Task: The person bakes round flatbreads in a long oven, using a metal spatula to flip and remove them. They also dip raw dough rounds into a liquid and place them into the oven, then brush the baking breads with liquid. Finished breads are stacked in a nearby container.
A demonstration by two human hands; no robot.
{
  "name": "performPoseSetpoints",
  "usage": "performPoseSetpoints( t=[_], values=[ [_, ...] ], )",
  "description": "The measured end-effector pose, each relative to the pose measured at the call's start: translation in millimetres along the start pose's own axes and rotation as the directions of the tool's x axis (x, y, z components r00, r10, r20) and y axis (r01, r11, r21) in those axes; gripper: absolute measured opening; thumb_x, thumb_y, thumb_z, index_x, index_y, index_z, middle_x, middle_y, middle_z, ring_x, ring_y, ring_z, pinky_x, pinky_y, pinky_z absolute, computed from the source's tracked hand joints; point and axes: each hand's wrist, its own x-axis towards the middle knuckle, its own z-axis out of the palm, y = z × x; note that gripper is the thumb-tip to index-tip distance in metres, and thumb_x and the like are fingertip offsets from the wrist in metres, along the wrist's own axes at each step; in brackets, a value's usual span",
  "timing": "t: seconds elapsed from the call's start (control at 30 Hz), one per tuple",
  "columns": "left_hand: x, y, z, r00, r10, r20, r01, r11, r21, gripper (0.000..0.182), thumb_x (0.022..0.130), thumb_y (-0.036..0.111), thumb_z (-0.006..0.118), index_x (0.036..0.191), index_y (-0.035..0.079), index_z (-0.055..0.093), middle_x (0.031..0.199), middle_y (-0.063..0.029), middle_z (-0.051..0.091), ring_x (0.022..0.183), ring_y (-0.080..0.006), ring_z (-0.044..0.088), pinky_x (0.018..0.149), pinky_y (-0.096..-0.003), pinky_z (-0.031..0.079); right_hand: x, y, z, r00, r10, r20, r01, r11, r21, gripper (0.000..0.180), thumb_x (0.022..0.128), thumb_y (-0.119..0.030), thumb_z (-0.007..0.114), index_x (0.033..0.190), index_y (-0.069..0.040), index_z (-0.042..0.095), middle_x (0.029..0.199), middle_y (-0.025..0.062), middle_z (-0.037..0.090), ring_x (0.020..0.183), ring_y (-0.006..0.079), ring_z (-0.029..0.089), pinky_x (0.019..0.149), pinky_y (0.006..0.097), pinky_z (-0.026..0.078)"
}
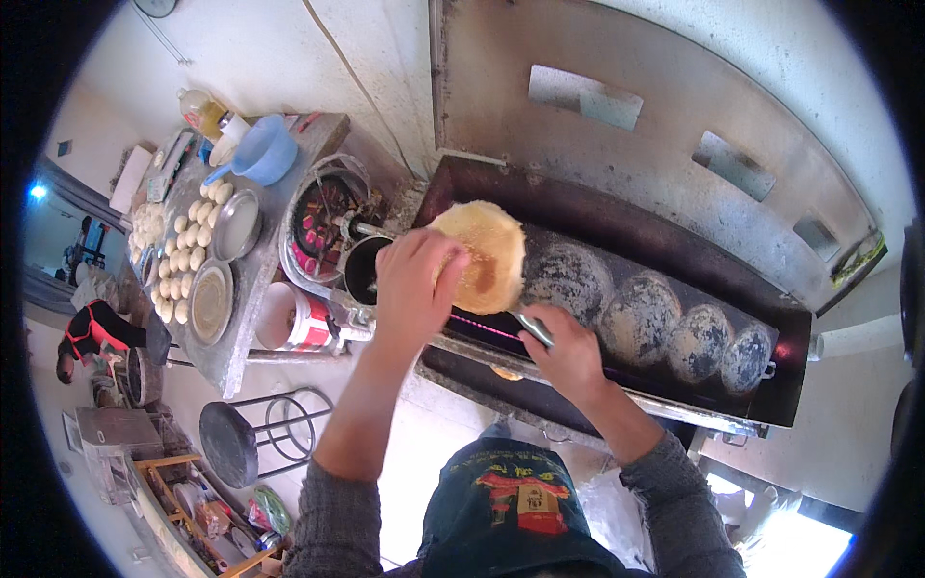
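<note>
A round, golden flatbread with a browned patch is over the left end of the griddle trough. My left hand overlaps its left edge, thumb across the bread; whether the fingers pinch it is hidden. In my right hand is the metal handle of a tool, its far end at the bread's lower right edge. Several scorched domed plates line up to the right of the bread. Beneath it, a pink-red heating glow shows along the trough's front.
At left, a floured table holds rows of dough balls, metal dishes and a blue plastic ladle. A black pot and a white bucket stand between. A round stool is lower left; a person bends beyond.
</note>
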Motion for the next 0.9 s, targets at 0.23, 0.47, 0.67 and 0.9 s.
performPoseSetpoints(
  t=[0.23, 0.47, 0.67, 0.9],
  values=[
    [-242.6, 100.9, 51.9, 0.516, -0.804, 0.294, 0.700, 0.199, -0.686, 0.015, 0.085, 0.015, 0.047, 0.085, 0.004, 0.057, 0.075, -0.0081, 0.056, 0.068, -0.0157, 0.052, 0.064, -0.0282, 0.042, -147.8, 7.9, -48.2, 0.994, 0.029, -0.108, -0.026, 0.999, 0.026, 0.037, 0.065, -0.006, 0.076, 0.094, -0.007, 0.052, 0.087, 0.0135, 0.061, 0.075, 0.0276, 0.062, 0.060, 0.0346, 0.051],
    [-408.9, 95.4, 225.0, 0.044, -0.450, 0.892, 0.952, -0.252, -0.173, 0.012, 0.088, 0.017, 0.049, 0.090, 0.007, 0.055, 0.084, -0.0043, 0.061, 0.073, -0.0140, 0.060, 0.066, -0.0258, 0.048, -337.2, -3.5, -79.6, 0.897, 0.440, -0.044, -0.441, 0.897, -0.029, 0.039, 0.064, -0.008, 0.076, 0.094, -0.008, 0.050, 0.086, 0.0142, 0.059, 0.073, 0.0299, 0.061, 0.061, 0.0367, 0.050],
    [-412.1, 113.9, 262.5, -0.184, -0.394, 0.901, 0.898, -0.439, -0.009, 0.020, 0.088, 0.021, 0.051, 0.102, 0.007, 0.050, 0.101, -0.0110, 0.062, 0.091, -0.0257, 0.063, 0.074, -0.0313, 0.051, -411.0, 4.5, -74.9, 0.745, 0.657, -0.119, -0.667, 0.739, -0.092, 0.029, 0.068, -0.010, 0.071, 0.091, -0.007, 0.053, 0.085, 0.0123, 0.060, 0.074, 0.0314, 0.061, 0.064, 0.0374, 0.050],
    [-475.6, 138.3, 225.2, -0.150, -0.330, 0.932, 0.839, -0.541, -0.057, 0.031, 0.090, 0.027, 0.049, 0.102, -0.002, 0.046, 0.097, -0.0201, 0.063, 0.090, -0.0275, 0.064, 0.074, -0.0316, 0.052, -419.7, 38.3, -41.1, 0.690, 0.724, -0.004, -0.719, 0.684, -0.125, 0.026, 0.074, -0.010, 0.066, 0.098, -0.008, 0.058, 0.093, 0.0145, 0.060, 0.087, 0.0336, 0.059, 0.074, 0.0377, 0.048]
  ],
)
